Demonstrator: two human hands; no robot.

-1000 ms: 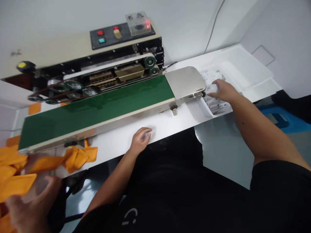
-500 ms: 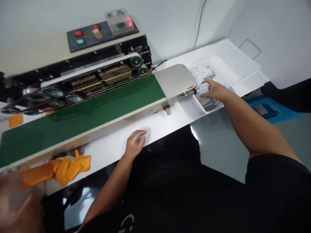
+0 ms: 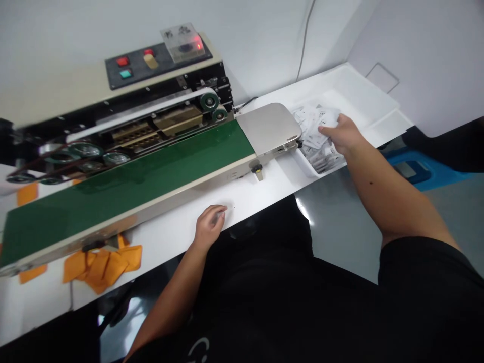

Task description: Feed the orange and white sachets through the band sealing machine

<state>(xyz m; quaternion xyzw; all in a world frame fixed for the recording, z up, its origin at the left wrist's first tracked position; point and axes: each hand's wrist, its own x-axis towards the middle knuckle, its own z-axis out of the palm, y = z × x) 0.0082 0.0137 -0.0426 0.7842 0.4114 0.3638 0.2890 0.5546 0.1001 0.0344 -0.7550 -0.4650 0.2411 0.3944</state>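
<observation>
My right hand (image 3: 345, 133) is over the white bin at the right, thumb and fingers closed on a flat white packet (image 3: 329, 117). Below and around it lies a loose pile of white packets (image 3: 319, 157) with small dark print. My left hand (image 3: 208, 227) rests at the front edge of the white table, its fingers curled. A greyish patch shows between those fingers, but I cannot make out what it is. Closest to both hands is the sealing machine's green conveyor belt (image 3: 151, 184), with a metal plate (image 3: 269, 126) at its right end, beside the bin.
Behind the belt run rollers (image 3: 209, 102) and a control panel (image 3: 136, 68) with red and green buttons. Several orange pouches (image 3: 102, 267) lie under the belt at the left. A white tray (image 3: 381, 113) stands at the far right, and a blue container (image 3: 431, 171) sits lower down.
My right hand has shifted from beside the metal plate to higher over the pile. A blurred hand holding an orange pouch has left the lower left. My left hand stays put.
</observation>
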